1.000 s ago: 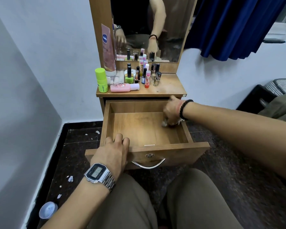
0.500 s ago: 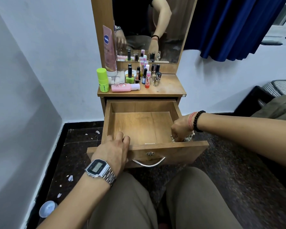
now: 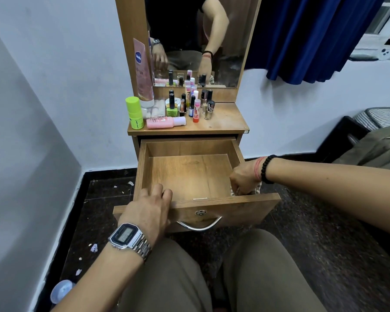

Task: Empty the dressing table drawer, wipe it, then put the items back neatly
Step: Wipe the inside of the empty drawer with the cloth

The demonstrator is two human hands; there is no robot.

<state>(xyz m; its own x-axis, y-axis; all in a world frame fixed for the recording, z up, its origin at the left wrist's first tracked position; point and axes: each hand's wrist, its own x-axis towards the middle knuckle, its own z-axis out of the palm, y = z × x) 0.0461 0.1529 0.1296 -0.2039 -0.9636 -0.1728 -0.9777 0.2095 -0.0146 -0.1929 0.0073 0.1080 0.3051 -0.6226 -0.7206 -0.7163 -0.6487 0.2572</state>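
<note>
The right hand (image 3: 243, 180) is curled into a fist at the drawer's (image 3: 189, 174) front right corner, gripping a pale cloth (image 3: 256, 190) pressed down against the inside; only a bit of cloth shows beneath the wrist and behind the front panel. A black bead bracelet (image 3: 266, 168) and a red thread sit on that wrist. The left hand (image 3: 148, 211) rests on the top edge of the drawer front near its left end, fingers bent over the rim into the drawer, holding the panel. A silver digital watch (image 3: 128, 236) is on that wrist.

The drawer is pulled fully out and its wooden floor is bare. A curved metal handle (image 3: 199, 224) hangs on the front below a small lock.

On the table (image 3: 225, 119) above, the items stand crowded toward the left and back: a green bottle (image 3: 135, 112) at the left edge, a pink bottle (image 3: 166, 122) lying on its side near the front, a tall pink tube (image 3: 142, 70) leaning on the mirror frame, and a cluster of small nail polish bottles (image 3: 197, 104). The mirror (image 3: 196, 41) reflects both arms.

A blue curtain (image 3: 313, 37) hangs at the right. Paper scraps and a white lid (image 3: 61, 290) lie on the dark floor (image 3: 324, 233) at the left.
</note>
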